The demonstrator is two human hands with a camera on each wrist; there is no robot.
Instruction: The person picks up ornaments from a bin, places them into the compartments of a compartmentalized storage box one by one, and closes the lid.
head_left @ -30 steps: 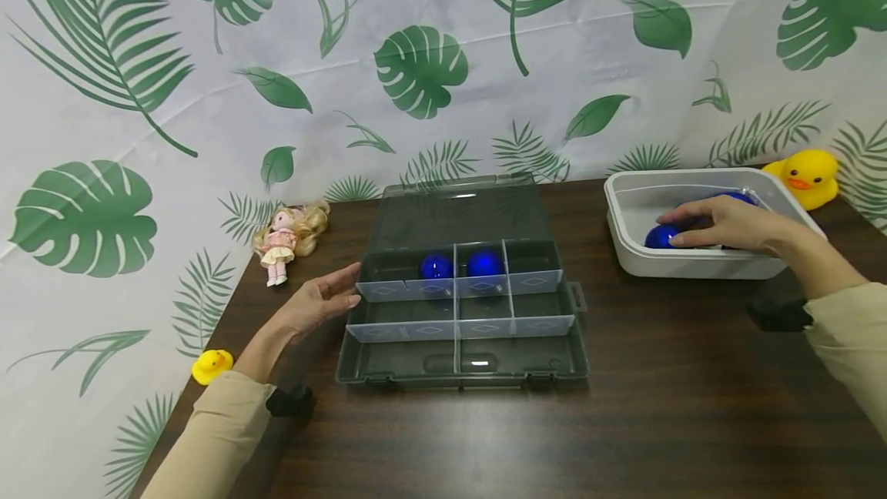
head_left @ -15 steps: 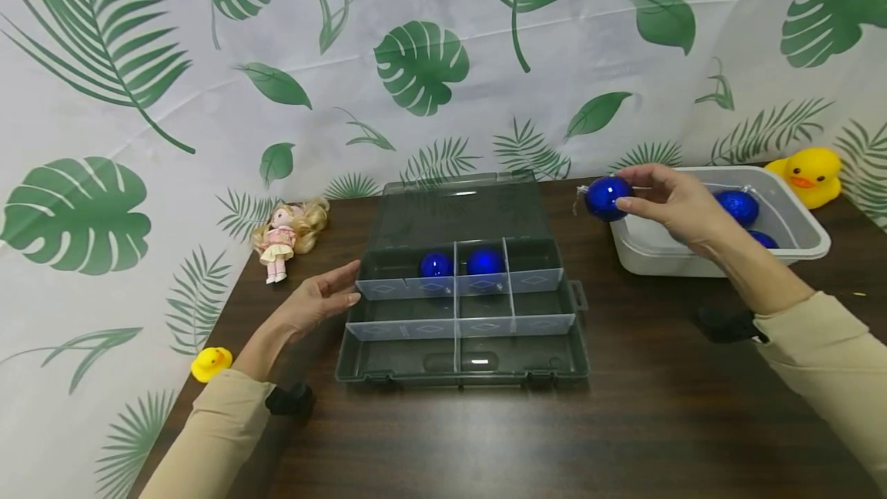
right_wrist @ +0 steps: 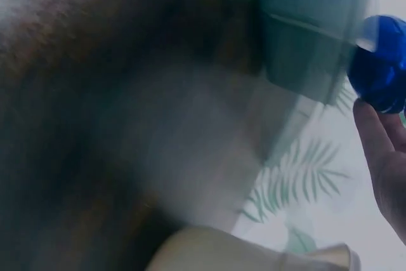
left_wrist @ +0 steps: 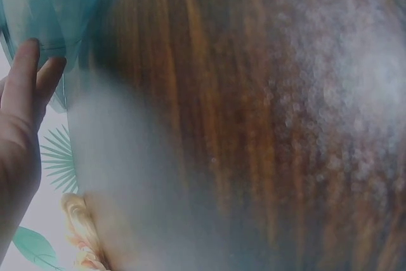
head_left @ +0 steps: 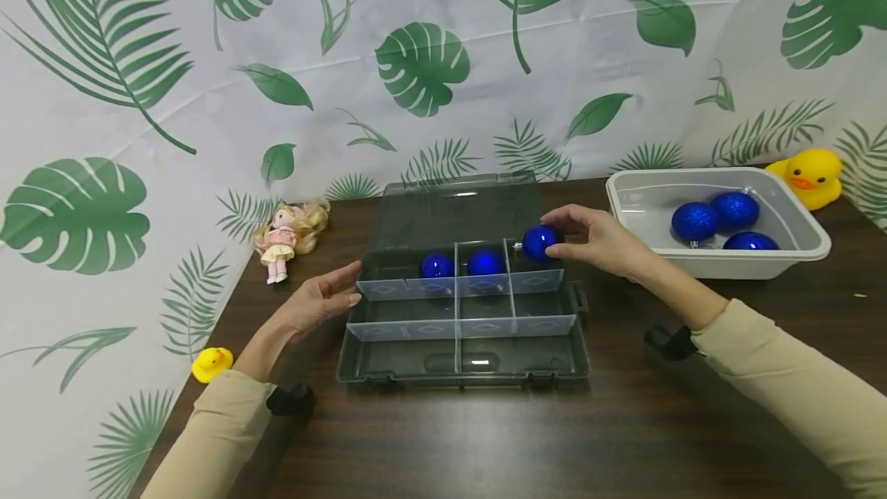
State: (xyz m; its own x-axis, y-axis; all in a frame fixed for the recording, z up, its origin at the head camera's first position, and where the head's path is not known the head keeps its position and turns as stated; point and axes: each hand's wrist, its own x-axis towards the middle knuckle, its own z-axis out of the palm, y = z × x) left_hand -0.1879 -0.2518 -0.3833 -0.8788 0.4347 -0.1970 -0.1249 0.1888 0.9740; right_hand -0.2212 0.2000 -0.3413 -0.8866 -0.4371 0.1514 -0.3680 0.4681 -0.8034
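A shiny blue Christmas ball is pinched between the thumb and fingers of my right hand, over the back right compartment of the dark see-through divider box. Its silver cap points left. That same ball shows at the edge of the right wrist view. Two more blue balls sit in the back row: one in the left compartment, one in the middle compartment. My left hand rests at the box's left side with its fingers fairly straight. In the left wrist view its fingertips touch the box wall.
The box lid leans back, raised. At the right stands a light grey tub holding blue balls, with a large yellow duck behind it. A doll and a small yellow duck lie on the left.
My right hand has lifted a blue ball out of the grey tub and carried it left to the box's back right compartment. My left hand has stayed at the box's side.
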